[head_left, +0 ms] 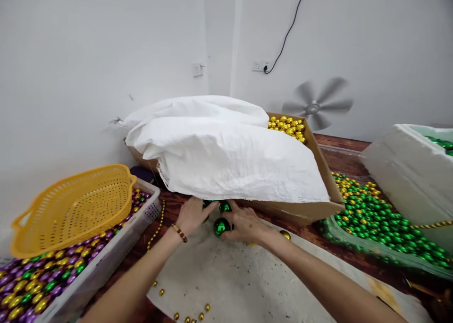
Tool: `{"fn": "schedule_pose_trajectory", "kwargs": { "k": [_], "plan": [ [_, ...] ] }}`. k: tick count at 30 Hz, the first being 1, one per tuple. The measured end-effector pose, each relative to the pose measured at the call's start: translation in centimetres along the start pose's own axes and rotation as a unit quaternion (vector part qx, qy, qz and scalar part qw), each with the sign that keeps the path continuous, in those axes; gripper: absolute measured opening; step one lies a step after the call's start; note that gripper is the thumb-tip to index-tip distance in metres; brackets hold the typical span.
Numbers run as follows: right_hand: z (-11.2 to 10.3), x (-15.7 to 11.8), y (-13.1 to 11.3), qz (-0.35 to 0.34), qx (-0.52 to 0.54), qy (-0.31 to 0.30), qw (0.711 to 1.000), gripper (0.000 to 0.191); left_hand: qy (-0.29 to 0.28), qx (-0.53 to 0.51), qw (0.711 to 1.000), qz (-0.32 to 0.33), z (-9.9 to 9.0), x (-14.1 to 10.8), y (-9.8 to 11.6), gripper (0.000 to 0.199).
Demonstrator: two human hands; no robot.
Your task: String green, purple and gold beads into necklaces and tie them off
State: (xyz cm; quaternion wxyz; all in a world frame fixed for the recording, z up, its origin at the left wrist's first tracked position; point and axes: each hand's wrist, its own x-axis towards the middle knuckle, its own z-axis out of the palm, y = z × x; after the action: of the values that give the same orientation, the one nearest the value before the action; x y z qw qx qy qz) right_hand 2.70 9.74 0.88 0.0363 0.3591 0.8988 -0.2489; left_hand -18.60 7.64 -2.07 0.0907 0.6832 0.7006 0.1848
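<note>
Near the middle of the work surface, shiny green balls [222, 226] sit at the front edge of the white sack [226, 157]. My right hand [243, 223] is closed around the nearer ball, its fingers also reaching over another green ball [225, 206] just behind. To its left, my left hand [191, 215], with a beaded bracelet at the wrist, has thumb and fingers bent about a green ball that is mostly hidden under the sack's edge. A gold ball [285, 235] lies right of my right hand, on the pale, speckled sheet [226, 280].
Left, a yellow basket [81, 205] rests on a plastic bin [145, 219] of purple, gold and green beads. Behind the sack stands a cardboard box [307, 209] with gold beads. Right are a tray of green beads [385, 224], a foam box [399, 162] and a spinning fan [313, 107].
</note>
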Motion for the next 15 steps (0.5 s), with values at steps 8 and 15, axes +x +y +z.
{"fn": "schedule_pose_trajectory", "kwargs": {
  "k": [8, 15],
  "plan": [
    [3.1, 1.6, 2.5, -0.012, -0.086, 0.022, 0.996, 0.065, -0.062, 0.093, 0.99, -0.085, 4.5, 0.5, 1.7, 0.061],
    [-0.9, 2.2, 0.8, -0.04, -0.12, 0.07, 0.989, 0.043, -0.049, 0.04, 0.998, -0.021, 1.8, 2.0, -0.6, 0.043]
  ]
}}
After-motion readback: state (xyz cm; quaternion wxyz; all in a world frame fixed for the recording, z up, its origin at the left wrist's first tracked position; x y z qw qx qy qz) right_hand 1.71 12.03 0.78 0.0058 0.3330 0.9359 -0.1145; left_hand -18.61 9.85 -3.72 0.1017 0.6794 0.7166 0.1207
